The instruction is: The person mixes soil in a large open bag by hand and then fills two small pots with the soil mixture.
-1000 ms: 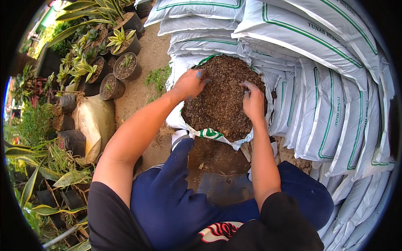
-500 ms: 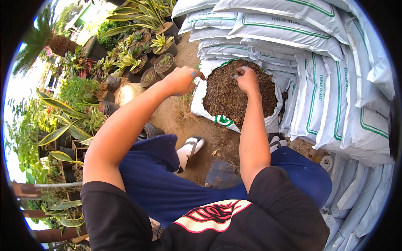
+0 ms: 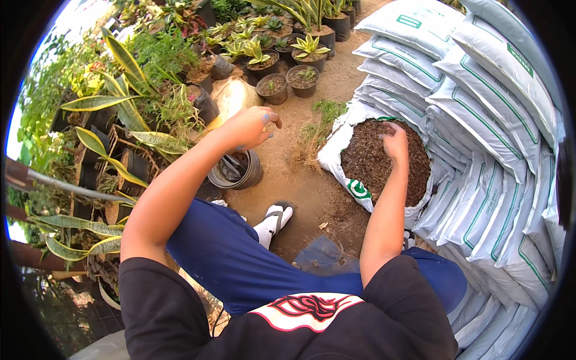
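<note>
A white bag (image 3: 338, 157) with its mouth rolled back stands on the ground to the right, full of dark brown, crumbly soil mix (image 3: 373, 159). Over that soil hovers my right hand (image 3: 395, 143), its fingers loosely bent and apart, with nothing plain to see in them. My left hand (image 3: 249, 128) hangs in the air left of the bag, fingers half curled and apart, holding nothing. Below it on the ground is a black plastic pot (image 3: 255, 171) with dark plastic inside.
Stacked white sacks (image 3: 480, 204) with green lines rise along the right side. Small potted plants (image 3: 272, 88) stand beyond my left hand. Variegated snake plants (image 3: 129, 102) crowd the left. A dark plastic sheet (image 3: 324, 257) lies between my feet.
The view has turned toward the left. My left hand has moved away from the bag's rim, over toward the black pot. My right hand stays above the soil mix.
</note>
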Demonstrator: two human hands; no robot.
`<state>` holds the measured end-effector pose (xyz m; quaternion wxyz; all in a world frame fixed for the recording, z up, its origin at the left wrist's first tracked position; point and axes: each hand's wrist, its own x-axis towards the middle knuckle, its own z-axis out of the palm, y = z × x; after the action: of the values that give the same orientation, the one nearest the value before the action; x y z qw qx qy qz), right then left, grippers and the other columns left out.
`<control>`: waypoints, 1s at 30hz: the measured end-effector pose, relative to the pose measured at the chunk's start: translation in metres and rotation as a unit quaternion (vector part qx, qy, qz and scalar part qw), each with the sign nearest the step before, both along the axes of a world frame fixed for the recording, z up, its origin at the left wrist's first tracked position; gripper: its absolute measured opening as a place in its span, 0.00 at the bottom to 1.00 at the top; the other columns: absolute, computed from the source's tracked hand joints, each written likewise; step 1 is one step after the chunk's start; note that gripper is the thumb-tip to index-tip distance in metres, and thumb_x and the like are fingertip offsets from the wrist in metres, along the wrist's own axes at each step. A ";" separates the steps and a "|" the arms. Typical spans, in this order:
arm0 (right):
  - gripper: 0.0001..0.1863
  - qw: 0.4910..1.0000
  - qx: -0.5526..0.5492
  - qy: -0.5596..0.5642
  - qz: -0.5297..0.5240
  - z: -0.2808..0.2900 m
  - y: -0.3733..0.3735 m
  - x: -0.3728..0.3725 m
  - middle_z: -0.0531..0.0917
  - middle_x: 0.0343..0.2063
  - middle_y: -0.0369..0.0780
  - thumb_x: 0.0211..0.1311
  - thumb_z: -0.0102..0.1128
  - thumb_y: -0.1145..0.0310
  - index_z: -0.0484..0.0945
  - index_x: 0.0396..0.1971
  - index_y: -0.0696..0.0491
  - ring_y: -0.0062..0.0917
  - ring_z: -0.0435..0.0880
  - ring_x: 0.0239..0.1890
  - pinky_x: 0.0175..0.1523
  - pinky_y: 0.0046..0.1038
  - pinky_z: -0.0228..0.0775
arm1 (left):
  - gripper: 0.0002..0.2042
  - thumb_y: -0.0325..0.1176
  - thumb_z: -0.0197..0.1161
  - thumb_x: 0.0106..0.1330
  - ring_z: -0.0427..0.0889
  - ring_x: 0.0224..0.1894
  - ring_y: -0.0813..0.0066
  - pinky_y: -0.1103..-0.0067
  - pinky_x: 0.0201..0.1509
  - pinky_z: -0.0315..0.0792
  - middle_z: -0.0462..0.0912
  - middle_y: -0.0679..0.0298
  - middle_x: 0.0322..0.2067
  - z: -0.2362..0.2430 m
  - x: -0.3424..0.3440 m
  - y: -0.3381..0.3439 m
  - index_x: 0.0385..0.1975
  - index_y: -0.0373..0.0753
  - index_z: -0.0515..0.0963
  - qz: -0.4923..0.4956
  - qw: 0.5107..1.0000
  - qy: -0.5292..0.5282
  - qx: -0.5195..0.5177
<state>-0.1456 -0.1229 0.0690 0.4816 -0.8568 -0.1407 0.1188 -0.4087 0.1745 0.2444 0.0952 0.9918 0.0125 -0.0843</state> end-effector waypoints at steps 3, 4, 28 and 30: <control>0.25 0.997 0.021 -0.021 0.073 0.012 0.057 -0.013 0.86 0.53 0.51 0.58 0.67 0.74 0.82 0.57 0.59 0.36 0.86 0.56 0.60 0.33 0.75 | 0.15 0.27 0.69 0.59 0.82 0.53 0.50 0.64 0.59 0.76 0.84 0.52 0.44 0.004 -0.055 0.033 0.47 0.37 0.82 0.085 0.996 0.016 0.004; 0.24 0.992 0.019 -0.043 0.114 0.023 0.084 -0.035 0.87 0.52 0.50 0.59 0.67 0.73 0.82 0.57 0.59 0.36 0.87 0.54 0.58 0.34 0.77 | 0.15 0.27 0.69 0.60 0.83 0.52 0.52 0.64 0.58 0.77 0.85 0.51 0.44 -0.004 -0.081 0.047 0.47 0.37 0.82 0.126 0.992 0.011 -0.021; 0.18 0.910 -0.050 -0.130 0.391 -0.041 0.225 -0.290 0.75 0.59 0.62 0.67 0.63 0.62 0.82 0.52 0.55 0.60 0.71 0.63 0.69 0.50 0.63 | 0.25 0.25 0.71 0.51 0.72 0.67 0.56 0.66 0.63 0.76 0.77 0.59 0.63 -0.159 -0.150 0.094 0.54 0.40 0.84 0.167 0.939 0.288 0.085; 0.19 0.899 -0.070 -0.218 0.374 -0.038 0.222 -0.288 0.73 0.62 0.61 0.65 0.65 0.61 0.82 0.52 0.55 0.59 0.68 0.66 0.70 0.50 0.61 | 0.21 0.25 0.71 0.52 0.75 0.64 0.57 0.67 0.62 0.76 0.85 0.58 0.54 -0.143 -0.144 0.098 0.49 0.37 0.86 0.179 0.936 0.290 0.092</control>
<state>-0.4334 0.0995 0.0312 0.2984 -0.7771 -0.5432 0.1098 -0.5531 0.2729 0.1012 0.0095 0.9102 0.2242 -0.3481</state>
